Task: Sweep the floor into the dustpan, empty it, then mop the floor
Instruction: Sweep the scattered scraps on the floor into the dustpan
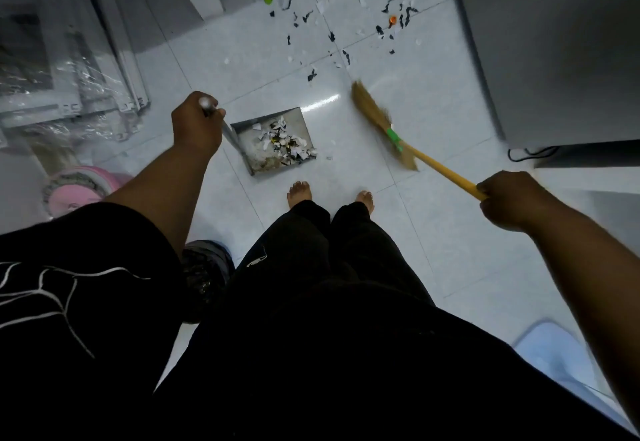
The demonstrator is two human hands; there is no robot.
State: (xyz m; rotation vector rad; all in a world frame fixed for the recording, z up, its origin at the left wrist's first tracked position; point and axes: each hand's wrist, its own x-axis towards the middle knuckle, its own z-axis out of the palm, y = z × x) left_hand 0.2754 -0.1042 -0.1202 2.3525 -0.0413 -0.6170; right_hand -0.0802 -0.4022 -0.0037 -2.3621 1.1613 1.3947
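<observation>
Currently: your left hand (195, 125) curls round the handle of the grey metal dustpan (294, 121), which sits part-filled on the white tiled floor (433, 232); your right hand (505, 199) grips the yellow-handled straw broom (396, 140). Keep the pan's lip down and draw the far black-and-white paper scraps (391, 0) in with short strokes.

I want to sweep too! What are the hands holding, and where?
The left hand grips the dustpan handle's top; the right hand grips the broom by its stick.
</observation>
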